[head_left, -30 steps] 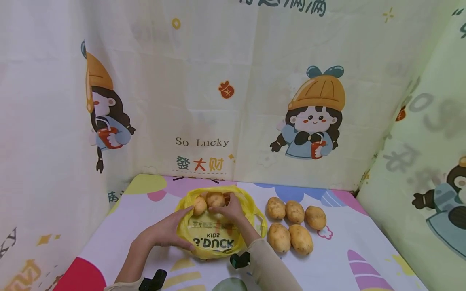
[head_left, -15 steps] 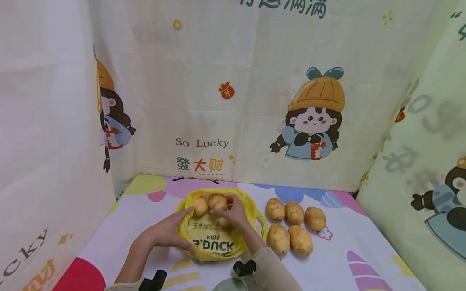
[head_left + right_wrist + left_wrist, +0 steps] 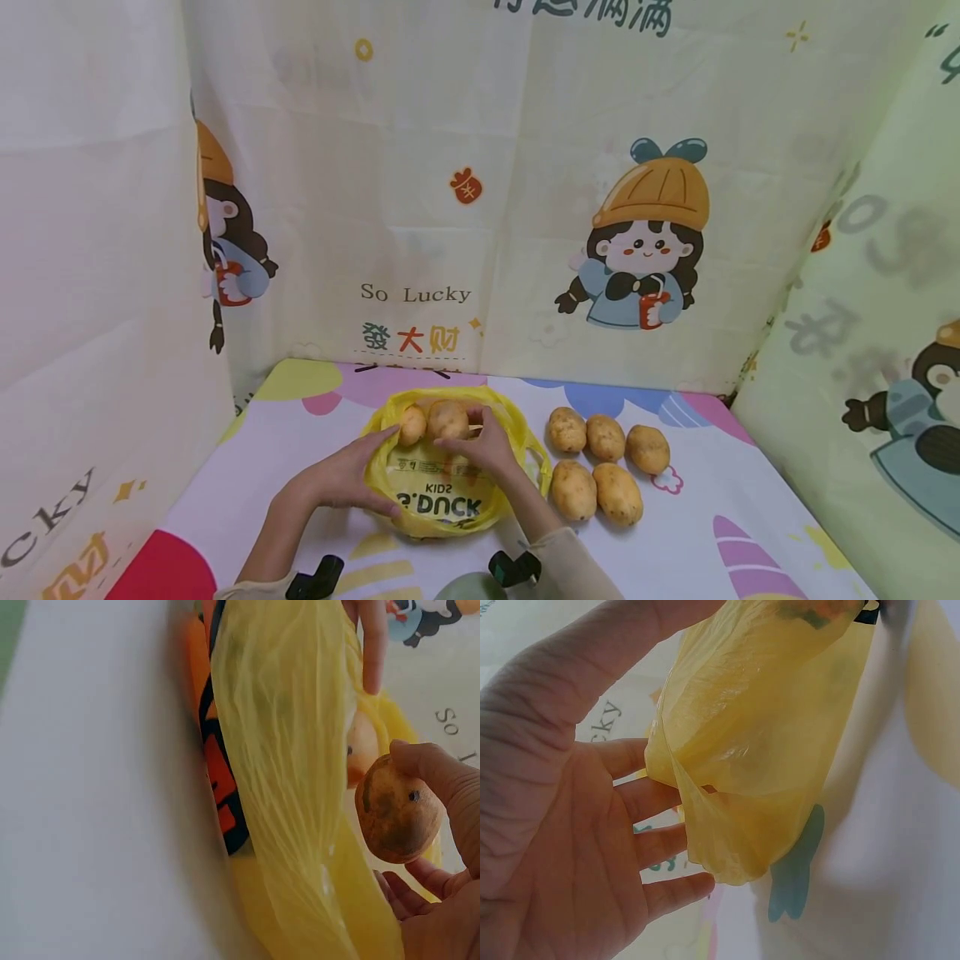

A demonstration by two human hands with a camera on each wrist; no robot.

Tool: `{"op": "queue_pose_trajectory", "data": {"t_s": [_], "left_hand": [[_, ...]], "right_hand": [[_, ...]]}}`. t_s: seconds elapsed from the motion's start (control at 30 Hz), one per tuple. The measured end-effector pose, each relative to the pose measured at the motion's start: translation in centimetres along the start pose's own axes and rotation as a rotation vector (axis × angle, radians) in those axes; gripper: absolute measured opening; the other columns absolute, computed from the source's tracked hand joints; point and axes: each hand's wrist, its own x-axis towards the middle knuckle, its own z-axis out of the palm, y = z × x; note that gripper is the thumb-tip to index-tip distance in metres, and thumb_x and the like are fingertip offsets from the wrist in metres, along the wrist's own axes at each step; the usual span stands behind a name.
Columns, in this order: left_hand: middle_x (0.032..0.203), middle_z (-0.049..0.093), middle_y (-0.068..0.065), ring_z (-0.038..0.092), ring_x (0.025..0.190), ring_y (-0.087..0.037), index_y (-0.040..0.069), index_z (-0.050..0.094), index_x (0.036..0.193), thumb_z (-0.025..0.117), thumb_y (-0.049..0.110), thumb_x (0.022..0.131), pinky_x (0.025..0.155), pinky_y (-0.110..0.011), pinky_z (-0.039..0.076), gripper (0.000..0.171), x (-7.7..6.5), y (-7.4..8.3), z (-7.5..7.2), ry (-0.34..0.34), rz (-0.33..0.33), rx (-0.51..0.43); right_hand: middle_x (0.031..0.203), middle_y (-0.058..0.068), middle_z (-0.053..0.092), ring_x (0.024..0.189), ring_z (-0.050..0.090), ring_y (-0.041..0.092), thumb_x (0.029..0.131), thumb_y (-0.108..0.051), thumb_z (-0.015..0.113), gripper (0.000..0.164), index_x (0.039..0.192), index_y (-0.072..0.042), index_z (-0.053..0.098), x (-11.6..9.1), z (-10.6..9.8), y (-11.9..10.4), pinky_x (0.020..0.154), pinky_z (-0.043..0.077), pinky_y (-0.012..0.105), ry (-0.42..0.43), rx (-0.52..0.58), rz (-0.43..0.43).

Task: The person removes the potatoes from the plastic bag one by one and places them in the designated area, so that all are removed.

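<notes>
A yellow plastic bag (image 3: 517, 414) printed with dark lettering lies with its mouth spread wide. At its left rim my left hand (image 3: 341, 479) touches the film, thumb near the front and fingers toward the back. The left wrist view shows those fingers (image 3: 667, 844) extended against the yellow film. Inside the mouth, my right hand (image 3: 489, 446) holds a brown potato (image 3: 447, 419) between thumb and fingers; the right wrist view shows the thumb on the potato (image 3: 397, 814). Beside it is another potato (image 3: 412, 426), close to my left fingertips.
Several loose potatoes (image 3: 574, 490) lie in two rows on the table right of the bag. A patterned cloth (image 3: 750, 467) covers the table. Printed curtains (image 3: 420, 208) hang at the back and both sides.
The right hand has shifted slightly right and toward me, and the potato at it sits a little lower in view. My left hand stays at the bag's rim.
</notes>
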Motion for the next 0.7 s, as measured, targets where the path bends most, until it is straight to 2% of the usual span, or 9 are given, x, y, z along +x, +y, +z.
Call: {"op": "queue_pose_trajectory", "data": {"t_s": [0.3,0.7], "left_hand": [[0.156,0.039,-0.028,0.036,0.144,-0.047,-0.002,0.029,0.158,0.094,0.050,0.065,0.114,-0.066,0.031,0.125,0.0,0.1,0.0,0.000,0.004,0.007],[0.155,0.040,-0.026,0.038,0.143,-0.046,-0.003,0.030,0.157,0.094,0.050,0.065,0.114,-0.065,0.032,0.124,0.1,0.2,0.1,0.005,0.034,-0.003]], "right_hand": [[0.120,0.009,0.060,0.103,0.060,0.023,0.075,-0.036,0.092,0.071,0.126,-0.005,0.054,-1.7,-0.6,-0.9,0.081,0.052,0.035,0.001,-0.004,-0.004],[0.126,0.009,0.058,0.106,0.057,0.024,0.077,-0.036,0.091,0.074,0.132,-0.006,0.053,-3.8,-2.2,-1.1,0.082,0.051,0.034,-0.036,0.049,-0.025]]}}
